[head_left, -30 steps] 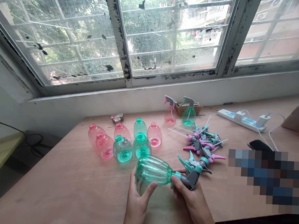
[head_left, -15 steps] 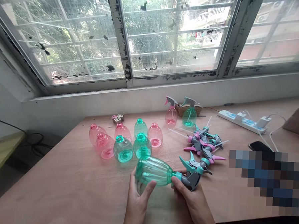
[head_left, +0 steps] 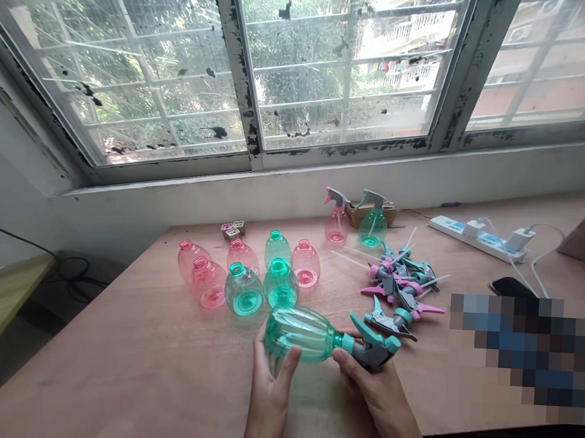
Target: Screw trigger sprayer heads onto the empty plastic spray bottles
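A clear green spray bottle point(head_left: 300, 334) lies sideways in the air above the near table edge, its base to the left. My left hand point(head_left: 272, 375) is wrapped round the bottle's base end, thumb in front. At the neck, my right hand point(head_left: 363, 376) grips the teal collar and the grey-and-teal trigger sprayer head point(head_left: 374, 347), which sits on the bottle's mouth. Just behind the right hand lies a loose teal sprayer head point(head_left: 395, 321). Beyond the bottle stand open green bottles point(head_left: 243, 293) and pink bottles point(head_left: 208, 286) without heads.
A pile of pink and teal sprayer heads point(head_left: 404, 277) with straws lies to the right. Two complete spray bottles, pink point(head_left: 337, 224) and green point(head_left: 373, 226), stand by the wall. A power strip point(head_left: 475, 238), a phone point(head_left: 512, 287) and small blocks point(head_left: 234, 230) are also on the table.
The sprayer head has turned about the neck, its trigger now pointing up and away. Both hands keep their hold, and the bottle stays in nearly the same place.
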Demonstrator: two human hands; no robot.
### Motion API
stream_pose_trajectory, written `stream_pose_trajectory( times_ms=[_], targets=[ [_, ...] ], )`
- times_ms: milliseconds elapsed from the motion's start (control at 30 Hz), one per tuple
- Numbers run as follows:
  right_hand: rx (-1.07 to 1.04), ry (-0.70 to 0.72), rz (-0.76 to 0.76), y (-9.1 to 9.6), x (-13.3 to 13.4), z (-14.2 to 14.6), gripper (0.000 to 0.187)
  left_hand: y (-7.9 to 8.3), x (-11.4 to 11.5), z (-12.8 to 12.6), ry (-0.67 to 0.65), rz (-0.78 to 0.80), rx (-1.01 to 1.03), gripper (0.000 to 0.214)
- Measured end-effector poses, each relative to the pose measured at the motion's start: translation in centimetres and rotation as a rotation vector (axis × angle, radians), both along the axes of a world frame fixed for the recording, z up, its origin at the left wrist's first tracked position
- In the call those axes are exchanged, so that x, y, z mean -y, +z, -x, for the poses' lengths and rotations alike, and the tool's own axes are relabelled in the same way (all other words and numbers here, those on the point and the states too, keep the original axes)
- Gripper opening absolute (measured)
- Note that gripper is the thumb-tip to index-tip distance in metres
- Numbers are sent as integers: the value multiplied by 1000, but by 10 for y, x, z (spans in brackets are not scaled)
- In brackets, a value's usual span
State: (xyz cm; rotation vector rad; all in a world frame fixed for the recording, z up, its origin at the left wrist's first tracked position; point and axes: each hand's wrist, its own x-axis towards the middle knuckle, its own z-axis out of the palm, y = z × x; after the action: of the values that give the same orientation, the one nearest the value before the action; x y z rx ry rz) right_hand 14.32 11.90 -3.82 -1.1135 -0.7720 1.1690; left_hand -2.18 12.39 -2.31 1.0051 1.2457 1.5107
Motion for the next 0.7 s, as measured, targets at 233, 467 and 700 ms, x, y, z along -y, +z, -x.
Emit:
stream_pose_trajectory(
  times_ms=[233,467,700],
  targets=[
    [-82,-26,-14,-1,-2,-4,49,-19,-5,7,-79,-26,-10,87],
    [-71,-27,-24,-4,-3,-4,48,-5,0,-4,-39,-39,11,90],
    [-15,-5,-18,-3,-1,-1,49,7,-1,5,-92,25,44,75]
  ],
)
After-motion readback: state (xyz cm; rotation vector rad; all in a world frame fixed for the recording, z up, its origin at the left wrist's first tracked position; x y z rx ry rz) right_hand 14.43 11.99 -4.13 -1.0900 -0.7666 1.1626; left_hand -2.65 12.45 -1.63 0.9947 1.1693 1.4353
